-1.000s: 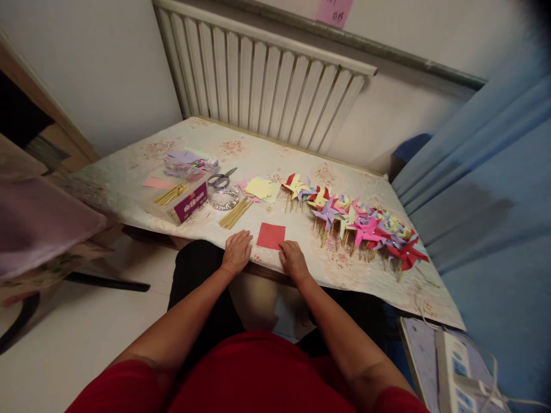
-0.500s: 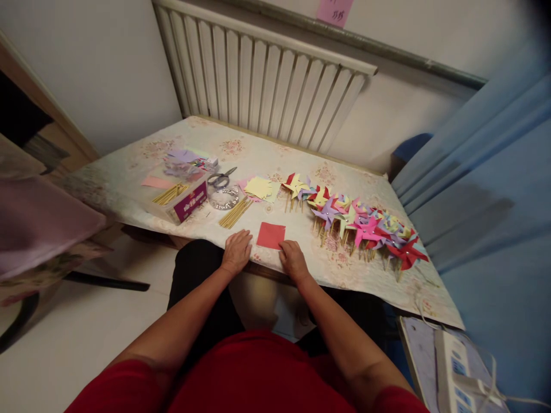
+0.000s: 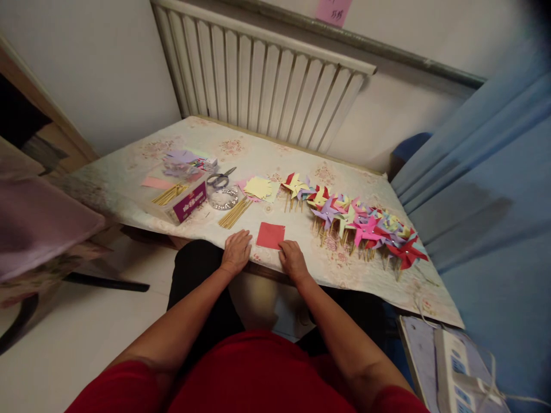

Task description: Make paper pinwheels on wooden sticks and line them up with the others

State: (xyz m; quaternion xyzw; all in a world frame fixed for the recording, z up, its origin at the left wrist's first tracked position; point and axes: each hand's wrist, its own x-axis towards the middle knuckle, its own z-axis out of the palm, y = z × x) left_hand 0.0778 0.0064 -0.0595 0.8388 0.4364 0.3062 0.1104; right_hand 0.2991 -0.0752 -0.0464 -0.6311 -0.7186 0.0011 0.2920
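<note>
Both hands lie flat, fingers relaxed, gripping nothing, at the counter (image 3: 129, 189) near edge. Left hand (image 3: 236, 250) sits just beside the red paper square (image 3: 271, 235); right hand (image 3: 293, 259) touches its near corner. Bare cloth lies beyond the square; pinwheels (image 3: 361, 223) crowd the right.

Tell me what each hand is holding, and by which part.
Nothing is gripped. The right hand touches the red paper square at its near right corner; the left hand rests flat beside it.
</note>
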